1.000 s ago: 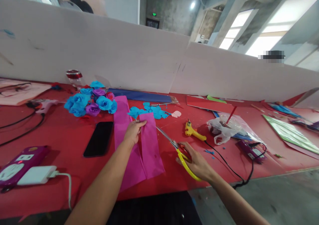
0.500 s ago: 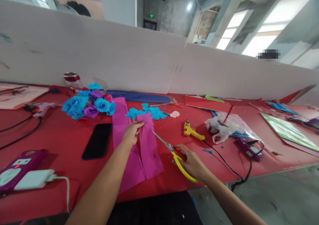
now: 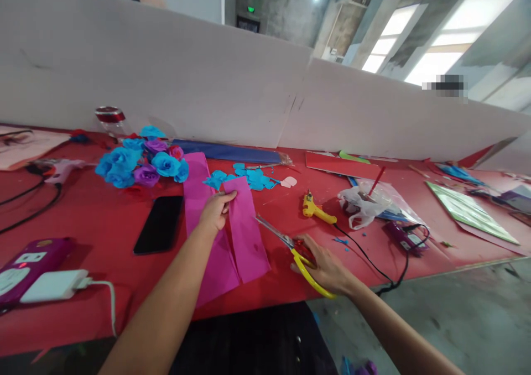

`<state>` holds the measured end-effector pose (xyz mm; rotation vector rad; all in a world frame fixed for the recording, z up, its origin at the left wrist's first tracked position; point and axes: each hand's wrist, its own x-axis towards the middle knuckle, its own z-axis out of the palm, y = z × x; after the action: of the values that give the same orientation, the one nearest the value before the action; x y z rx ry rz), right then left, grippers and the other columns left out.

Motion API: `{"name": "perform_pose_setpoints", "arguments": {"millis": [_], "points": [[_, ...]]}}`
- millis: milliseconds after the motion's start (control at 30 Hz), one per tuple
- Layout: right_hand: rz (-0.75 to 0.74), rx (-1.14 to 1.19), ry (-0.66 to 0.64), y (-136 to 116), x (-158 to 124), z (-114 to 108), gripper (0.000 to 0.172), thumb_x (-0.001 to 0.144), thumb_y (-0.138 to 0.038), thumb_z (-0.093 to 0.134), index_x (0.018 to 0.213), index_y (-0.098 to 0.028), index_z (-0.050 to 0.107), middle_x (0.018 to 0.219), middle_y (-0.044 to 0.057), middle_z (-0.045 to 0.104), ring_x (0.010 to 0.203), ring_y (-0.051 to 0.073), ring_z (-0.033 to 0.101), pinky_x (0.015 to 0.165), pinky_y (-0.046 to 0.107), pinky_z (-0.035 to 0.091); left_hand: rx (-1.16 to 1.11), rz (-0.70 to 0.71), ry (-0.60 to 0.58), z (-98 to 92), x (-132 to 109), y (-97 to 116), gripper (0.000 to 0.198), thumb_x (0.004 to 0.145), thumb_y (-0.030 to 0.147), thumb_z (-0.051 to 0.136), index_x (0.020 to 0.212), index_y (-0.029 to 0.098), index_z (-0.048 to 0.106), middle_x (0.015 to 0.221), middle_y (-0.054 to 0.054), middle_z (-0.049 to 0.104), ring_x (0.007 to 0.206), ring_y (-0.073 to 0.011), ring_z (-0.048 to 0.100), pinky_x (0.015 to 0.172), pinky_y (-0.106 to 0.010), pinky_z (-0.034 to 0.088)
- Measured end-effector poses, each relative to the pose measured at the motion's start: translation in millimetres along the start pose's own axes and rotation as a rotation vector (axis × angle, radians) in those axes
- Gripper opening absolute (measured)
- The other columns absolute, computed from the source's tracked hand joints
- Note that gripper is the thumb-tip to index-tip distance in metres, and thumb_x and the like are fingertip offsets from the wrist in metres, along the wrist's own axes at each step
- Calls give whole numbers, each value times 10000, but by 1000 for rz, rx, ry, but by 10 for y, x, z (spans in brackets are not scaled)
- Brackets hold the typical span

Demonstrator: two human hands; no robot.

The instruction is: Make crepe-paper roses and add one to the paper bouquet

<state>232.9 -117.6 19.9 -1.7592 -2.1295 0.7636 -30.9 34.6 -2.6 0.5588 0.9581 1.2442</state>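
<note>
Red-lidded jar (image 3: 111, 120) upper left, contents unclear; plastic bag (image 3: 360, 209) right of centre, red straw (image 3: 376, 181) above. Left fingers (image 3: 229, 196) pinch magenta paper (image 3: 249, 239) near its top, mid-frame; right fingers (image 3: 307, 245) grip scissors (image 3: 289, 243), tips by paper's right edge.

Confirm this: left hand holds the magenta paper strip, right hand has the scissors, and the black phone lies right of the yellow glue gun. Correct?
Not quite: the head view shows the black phone lying left of the yellow glue gun. The rest stands: the left hand holds the magenta paper strip and the right hand has the scissors.
</note>
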Motion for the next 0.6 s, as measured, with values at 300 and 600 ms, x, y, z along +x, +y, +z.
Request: {"name": "perform_pose_setpoints", "arguments": {"millis": [300, 600], "points": [[-32, 31, 47, -16, 82, 84, 396, 783, -381, 624, 1122, -216, 500, 1001, 78, 685, 891, 241, 654, 774, 331, 447, -18, -16, -1, -7, 16, 5, 324, 530, 184, 770, 505, 174, 448, 311, 102, 333, 274, -16, 231, 336, -172, 161], [-8, 63, 38, -23, 40, 72, 348, 803, -429, 595, 1060, -209, 513, 907, 58, 695, 791, 216, 658, 677, 297, 450, -12, -32, 0, 0, 4, 5, 359, 543, 181, 771, 490, 179, 416, 308, 101, 325, 271, -23, 238, 336, -173, 163]]}}
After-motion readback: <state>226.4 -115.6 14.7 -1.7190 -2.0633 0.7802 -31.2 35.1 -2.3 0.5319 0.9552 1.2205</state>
